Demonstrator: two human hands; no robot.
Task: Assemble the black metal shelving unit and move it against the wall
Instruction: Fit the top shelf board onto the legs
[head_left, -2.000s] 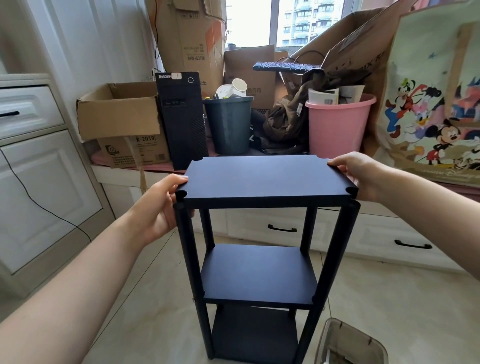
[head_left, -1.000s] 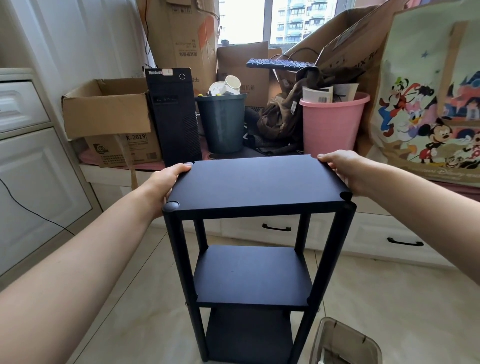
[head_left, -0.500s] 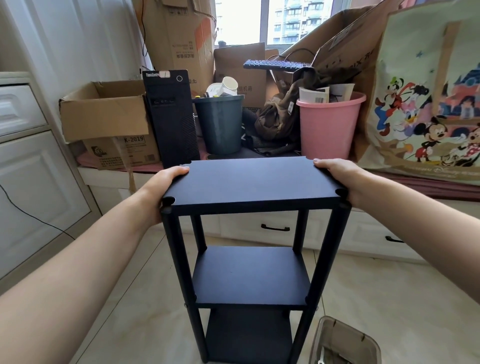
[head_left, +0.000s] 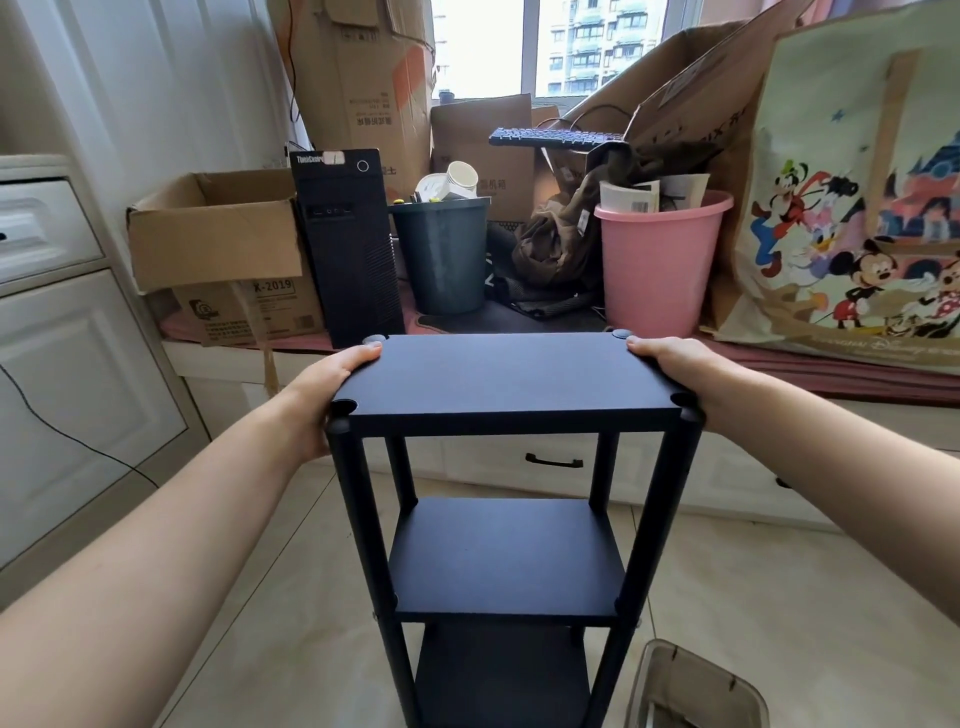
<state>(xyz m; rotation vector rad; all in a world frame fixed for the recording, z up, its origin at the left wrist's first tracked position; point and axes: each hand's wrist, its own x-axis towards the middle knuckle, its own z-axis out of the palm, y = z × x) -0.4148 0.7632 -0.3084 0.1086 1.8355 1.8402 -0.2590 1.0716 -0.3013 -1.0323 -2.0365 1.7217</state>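
The black metal shelving unit (head_left: 506, 384) stands upright in the middle of the view, with three flat shelves on four round posts. My left hand (head_left: 324, 384) grips the left edge of the top shelf, thumb on top near the far corner. My right hand (head_left: 670, 364) grips the right edge of the same shelf, fingers curled over it. The unit's feet are cut off by the bottom of the frame. The middle shelf (head_left: 506, 561) and the bottom shelf (head_left: 498, 675) carry nothing.
Right behind the unit runs a low white drawer bench (head_left: 550, 462) loaded with cardboard boxes (head_left: 218, 244), a black computer tower (head_left: 348, 244), a dark bin (head_left: 447, 254), a pink bucket (head_left: 660, 260) and a cartoon bag (head_left: 852, 197). A white cabinet (head_left: 57, 364) stands left. A clear bin (head_left: 696, 691) sits bottom right.
The shelving unit has moved forward, closer to the drawer bench, with both hands still holding the top shelf. My hands have slid back a little along its side edges.
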